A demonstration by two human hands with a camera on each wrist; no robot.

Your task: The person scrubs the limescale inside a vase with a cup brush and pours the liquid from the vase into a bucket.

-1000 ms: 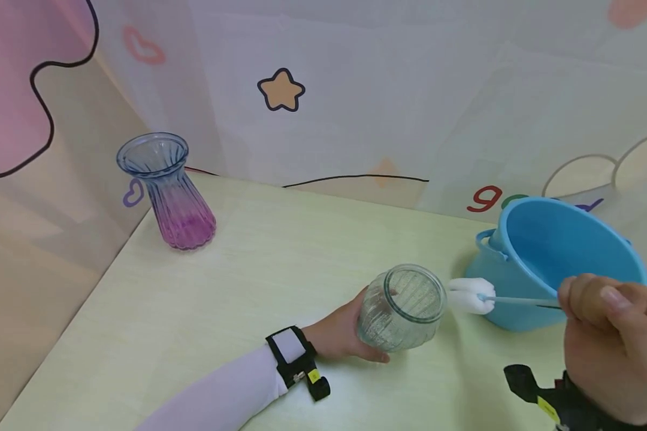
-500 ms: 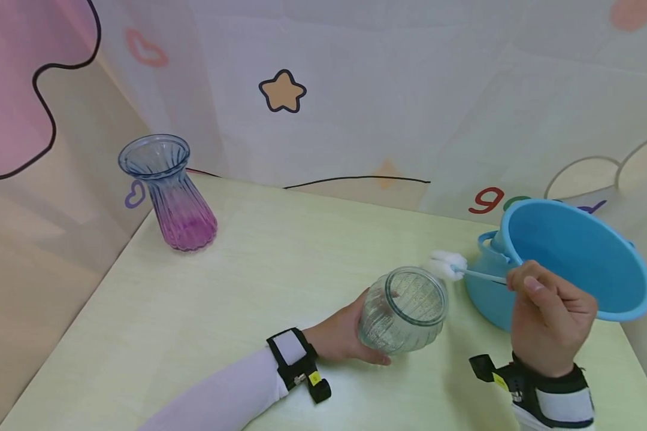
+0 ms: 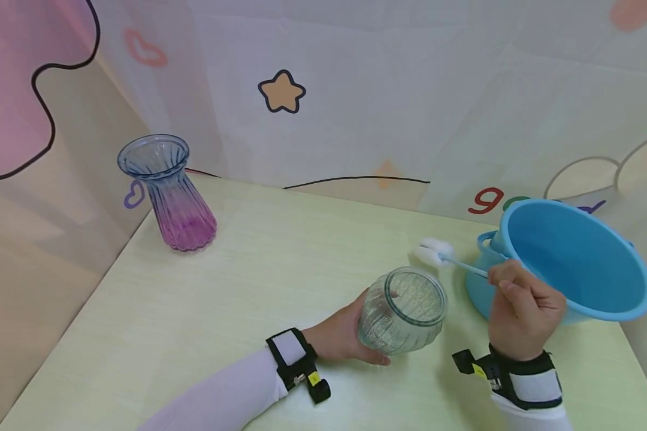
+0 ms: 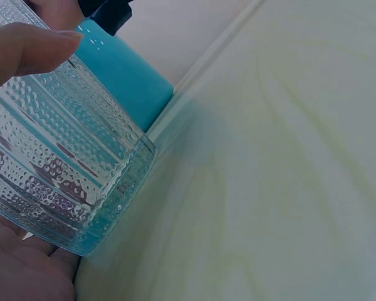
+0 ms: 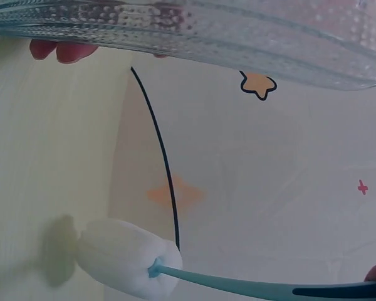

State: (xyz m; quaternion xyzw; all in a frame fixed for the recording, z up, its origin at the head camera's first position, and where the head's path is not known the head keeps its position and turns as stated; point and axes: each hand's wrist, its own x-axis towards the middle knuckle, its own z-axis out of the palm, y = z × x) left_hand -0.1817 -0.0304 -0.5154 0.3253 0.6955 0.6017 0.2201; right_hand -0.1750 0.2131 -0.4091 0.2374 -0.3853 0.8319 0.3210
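My left hand [image 3: 336, 332] grips a clear ribbed glass jar [image 3: 401, 320] from its left side. The jar's mouth faces up toward the head camera. In the left wrist view the dotted glass of the jar [image 4: 56, 144] leans between thumb and fingers, its base close over the table. My right hand [image 3: 525, 311] holds the pale blue handle of a sponge bottle brush [image 3: 434, 252]. Its white foam head is behind the jar's rim, outside the jar. In the right wrist view the brush [image 5: 128, 257] is below the jar's side.
A light blue bucket [image 3: 478, 290] stands at the right, tilted in the head view, just behind my right hand. At the back left of the pale table [image 3: 259, 257] is a blue and purple glass vase [image 3: 180, 206]. A printed cloth backdrop [image 3: 356, 108] borders the table.
My right hand has moved left with the brush, from in front of the bucket. The foam head has passed to behind the jar's rim. My left hand and the jar have stayed put.
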